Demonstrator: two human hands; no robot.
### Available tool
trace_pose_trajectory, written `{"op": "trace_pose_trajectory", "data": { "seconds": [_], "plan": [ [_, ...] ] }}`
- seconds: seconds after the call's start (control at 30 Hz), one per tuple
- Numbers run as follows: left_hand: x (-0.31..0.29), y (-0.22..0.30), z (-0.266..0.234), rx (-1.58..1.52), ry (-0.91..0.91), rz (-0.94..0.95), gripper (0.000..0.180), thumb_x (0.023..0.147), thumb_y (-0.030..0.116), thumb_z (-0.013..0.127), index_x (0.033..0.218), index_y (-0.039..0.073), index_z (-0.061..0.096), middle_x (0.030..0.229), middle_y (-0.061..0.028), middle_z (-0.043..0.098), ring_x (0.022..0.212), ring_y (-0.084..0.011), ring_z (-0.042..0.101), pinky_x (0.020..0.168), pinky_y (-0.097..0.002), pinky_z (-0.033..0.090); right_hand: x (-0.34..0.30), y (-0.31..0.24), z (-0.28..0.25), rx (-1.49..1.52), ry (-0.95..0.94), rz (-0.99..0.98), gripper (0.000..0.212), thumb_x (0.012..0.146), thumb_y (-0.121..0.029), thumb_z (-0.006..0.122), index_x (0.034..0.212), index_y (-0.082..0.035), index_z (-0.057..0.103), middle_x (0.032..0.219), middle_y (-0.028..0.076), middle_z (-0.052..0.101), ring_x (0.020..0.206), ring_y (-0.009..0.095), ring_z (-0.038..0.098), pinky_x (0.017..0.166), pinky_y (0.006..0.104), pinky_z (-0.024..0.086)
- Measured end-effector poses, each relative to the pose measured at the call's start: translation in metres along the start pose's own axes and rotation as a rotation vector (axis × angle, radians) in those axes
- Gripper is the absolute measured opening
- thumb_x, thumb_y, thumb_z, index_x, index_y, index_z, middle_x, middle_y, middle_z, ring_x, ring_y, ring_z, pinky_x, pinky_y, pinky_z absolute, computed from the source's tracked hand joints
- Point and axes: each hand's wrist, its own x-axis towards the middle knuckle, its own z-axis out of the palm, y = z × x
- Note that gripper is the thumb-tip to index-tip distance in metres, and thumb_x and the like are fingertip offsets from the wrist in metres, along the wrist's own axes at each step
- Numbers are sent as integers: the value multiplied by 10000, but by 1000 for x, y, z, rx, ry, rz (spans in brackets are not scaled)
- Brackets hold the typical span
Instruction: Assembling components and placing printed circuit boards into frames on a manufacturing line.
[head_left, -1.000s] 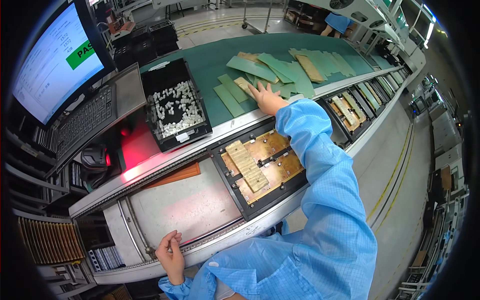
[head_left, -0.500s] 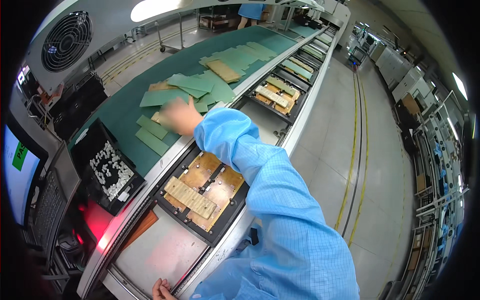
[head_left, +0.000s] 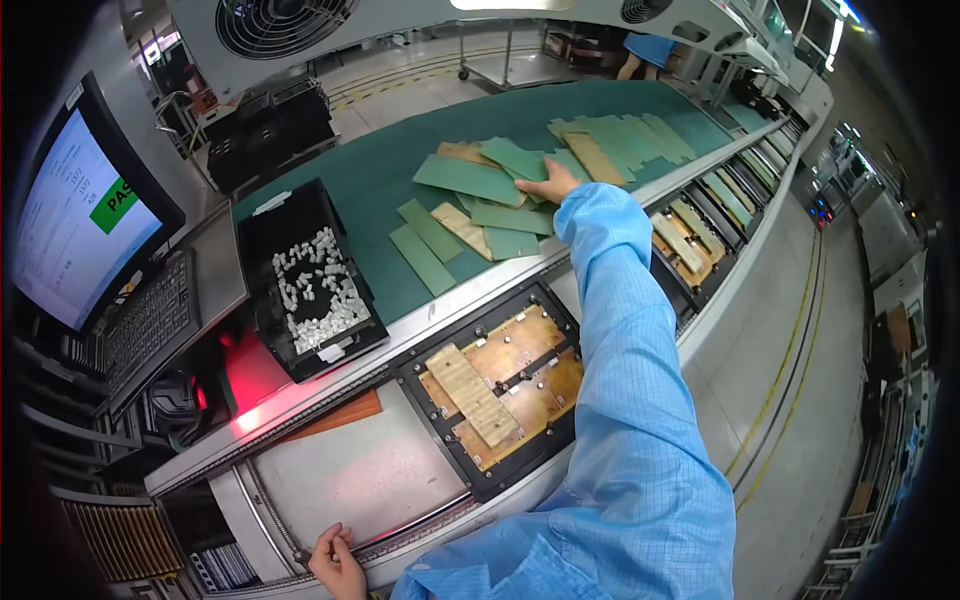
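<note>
My right hand [head_left: 552, 184] reaches into a pile of thin green strips [head_left: 468, 178] on the far bench. Its thumb and forefinger are spread apart against the strips; the other fingers are partly hidden. At the bottom, my left hand [head_left: 338, 564] rests at the conveyor's near rail with loosely bent fingers and nothing visible in it. Between the hands, a black carrier frame [head_left: 463, 462] sits on the conveyor, holding copper-brown boards [head_left: 515, 350]. A beige notched bar [head_left: 472, 394] lies across the left part of these boards. A tan strip [head_left: 462, 230] lies among the green ones.
A black tray [head_left: 262, 262] of small white pieces [head_left: 325, 290] stands left of the pile. Farther left are a monitor [head_left: 75, 215] and a keyboard [head_left: 150, 325]. More loaded carriers [head_left: 688, 240] line the conveyor at right. Another person [head_left: 648, 52] stands at the back.
My right hand has shifted from the pile's near-left part to its middle. My left hand shows more fully. The view has turned, shifting the bench and carrier rightward in the picture.
</note>
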Motion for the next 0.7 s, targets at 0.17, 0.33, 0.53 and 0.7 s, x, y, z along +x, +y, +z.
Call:
{"op": "trace_pose_trajectory", "data": {
  "seconds": [0.17,0.33,0.53,0.7],
  "plan": [
    [-1,16,4,103,21,8,246,978,48,536,1149,-65,673,956,-152,720,842,-184,667,772,-297,528,-16,-30,-12,-106,-43,84,918,690,-632,773,1426,-151,509,1420,228,458,1346,414,387,1125,510,313],
    [2,20,9,165,13,26,246,968,50,542,1142,-49,685,915,-153,721,807,-177,663,737,-292,526,-62,-29,-16,-100,35,-16,697,748,-500,776,1355,-216,583,1325,222,495,1299,399,419,1094,541,300],
    [6,26,12,256,20,47,246,954,52,547,1129,-18,704,845,-156,716,734,-178,655,671,-295,522,-130,-73,5,-100,201,-528,668,693,-392,815,1282,-160,600,1226,209,492,1199,383,438,999,508,337],
    [6,26,10,332,1,5,239,955,65,559,1131,-9,703,816,-147,708,723,-176,654,652,-295,520,-159,-122,39,-40,169,-632,649,808,-438,745,1332,-112,543,1283,214,474,1204,402,439,1006,518,333]
  ]
}}
